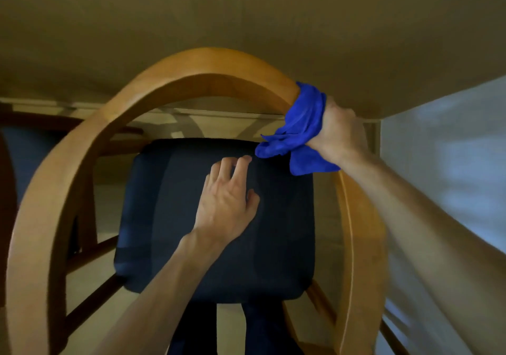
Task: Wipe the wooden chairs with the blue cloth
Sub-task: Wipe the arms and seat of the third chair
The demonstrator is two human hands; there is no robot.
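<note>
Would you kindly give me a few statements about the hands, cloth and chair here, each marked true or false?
1. The right hand grips the bright blue cloth around the curved light-wood chair frame. True.
2. The left hand holds the cloth. False: it rests with fingers spread on the dark padded seat cushion.
3. The cloth lies flat on the cushion. False: it is bunched round the frame.
4. The cloth sits on the arch's right side. True.
</note>
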